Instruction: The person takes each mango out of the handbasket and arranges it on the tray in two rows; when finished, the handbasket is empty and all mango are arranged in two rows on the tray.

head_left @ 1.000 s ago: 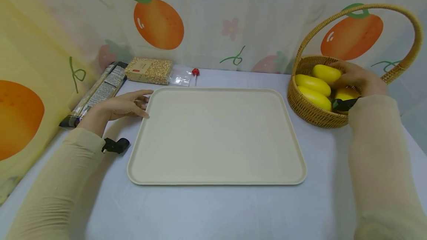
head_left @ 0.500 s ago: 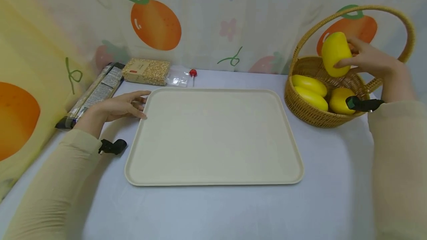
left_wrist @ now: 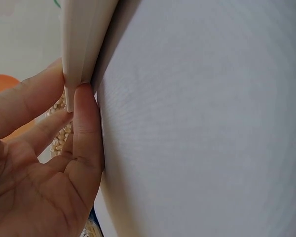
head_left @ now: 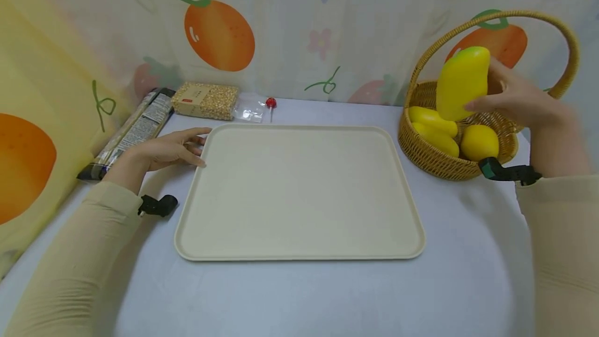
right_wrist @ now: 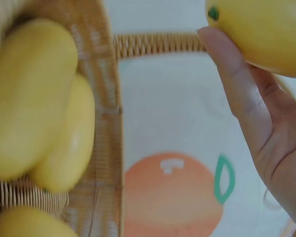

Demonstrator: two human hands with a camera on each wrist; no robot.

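Holding a yellow mango [head_left: 462, 83] up over the wicker basket [head_left: 432, 167] with the right hand [head_left: 519, 92] curled around it, and pinching the left rim of the beige tray [head_left: 301, 191] with the outstretched left hand [head_left: 168, 151], at a white desk [head_left: 318, 295] in front of a fruit-printed curtain [head_left: 281, 25].

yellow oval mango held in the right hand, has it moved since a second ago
Yes, upward: in the head view, the yellow oval mango has risen from inside the tan wicker basket; the bare right hand now holds it up.
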